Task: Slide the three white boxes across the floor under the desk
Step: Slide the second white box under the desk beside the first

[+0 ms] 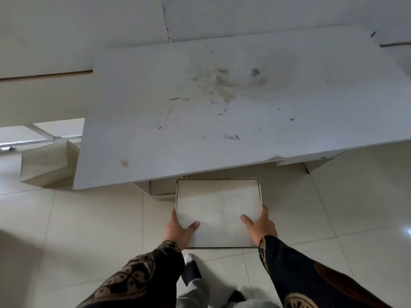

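A white box (219,203) lies flat on the tiled floor just in front of the white desk (222,107), its far edge at the desk's front rim. My left hand (178,230) grips its near left corner, thumb on the lid. My right hand (261,227) holds the near right side, thumb on top. A second white box (161,188) sits partly under the desk, left of the first. A third white box (47,163) stands on the floor by the desk's left end, half hidden by the top.
The desk top is stained and scuffed in the middle. Another box corner (315,165) shows under the desk's right front edge. A metal frame (44,135) lies on the floor at far left. White wall panels rise behind the desk. Pale floor tiles (89,230) spread around me.
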